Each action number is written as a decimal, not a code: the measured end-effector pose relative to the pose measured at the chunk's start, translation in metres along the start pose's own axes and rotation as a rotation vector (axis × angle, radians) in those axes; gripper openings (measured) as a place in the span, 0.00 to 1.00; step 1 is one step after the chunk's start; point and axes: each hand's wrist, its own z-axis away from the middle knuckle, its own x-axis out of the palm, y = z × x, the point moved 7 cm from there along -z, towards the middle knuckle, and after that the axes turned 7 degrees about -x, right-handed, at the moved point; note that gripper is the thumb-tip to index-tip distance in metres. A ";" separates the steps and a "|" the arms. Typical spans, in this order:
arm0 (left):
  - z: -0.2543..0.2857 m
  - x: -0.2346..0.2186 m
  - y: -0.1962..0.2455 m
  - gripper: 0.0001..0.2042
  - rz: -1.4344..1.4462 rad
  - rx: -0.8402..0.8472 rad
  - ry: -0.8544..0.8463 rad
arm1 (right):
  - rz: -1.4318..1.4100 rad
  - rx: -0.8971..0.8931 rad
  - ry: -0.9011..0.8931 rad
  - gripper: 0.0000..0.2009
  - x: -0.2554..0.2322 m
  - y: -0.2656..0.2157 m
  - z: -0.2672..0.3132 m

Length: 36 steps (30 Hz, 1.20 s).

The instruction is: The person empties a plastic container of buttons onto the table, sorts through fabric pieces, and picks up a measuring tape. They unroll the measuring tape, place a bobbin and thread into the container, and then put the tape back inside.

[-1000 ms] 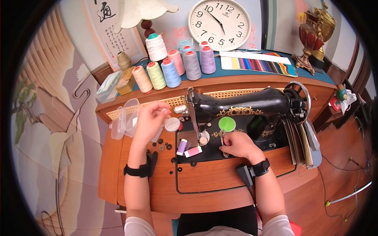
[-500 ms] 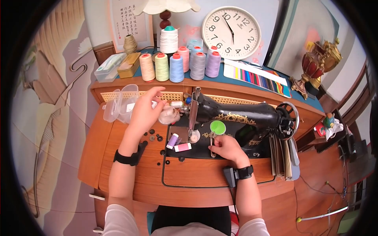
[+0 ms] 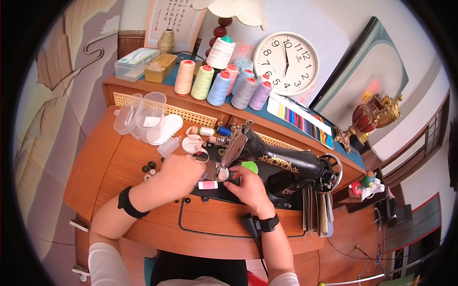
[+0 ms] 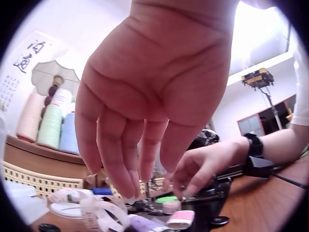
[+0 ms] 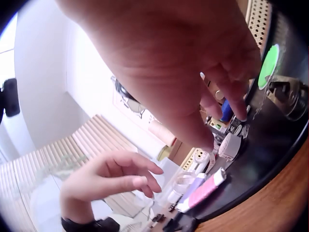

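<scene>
My left hand (image 3: 179, 174) hangs fingers down over the purple thread spool (image 4: 147, 223). No object shows between its loosely bent fingers in the right wrist view. Just right of it lies a pink thread spool (image 3: 207, 185), on the sewing machine (image 3: 286, 162) bed. My right hand (image 3: 250, 188) reaches in from the other side, thumb and fingers apart, beside a small pale pink roll (image 5: 230, 146) near the needle. A green disc (image 3: 249, 167) sits behind that hand. A loose pale tape measure (image 4: 99, 212) curls by a round white lid (image 4: 66, 210), left of the needle.
Black buttons (image 3: 149, 167) lie left of the machine. Clear plastic boxes (image 3: 143, 117) stand open at the back left. White and blue thread spools (image 3: 224, 131) lie near the machine head. Large thread cones (image 3: 205, 82) and a colour card (image 3: 298, 119) occupy the raised shelf.
The left hand has come down from beside the tape measure to over the small spools. The right hand has shifted toward the needle, its fingers more spread. The head view has tilted.
</scene>
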 end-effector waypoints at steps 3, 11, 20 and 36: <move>0.007 0.023 0.025 0.07 0.012 0.118 -0.132 | 0.163 -0.009 -0.060 0.16 0.010 -0.002 -0.006; -0.008 0.032 0.005 0.07 0.446 0.015 -0.120 | 0.050 0.105 -0.102 0.12 0.011 0.004 -0.008; -0.011 0.039 0.013 0.08 0.826 -0.032 -0.045 | -0.599 0.296 -0.141 0.14 0.014 -0.008 0.013; -0.037 0.037 -0.021 0.09 1.260 -0.106 -0.150 | -1.183 0.313 -0.092 0.06 0.032 -0.025 0.004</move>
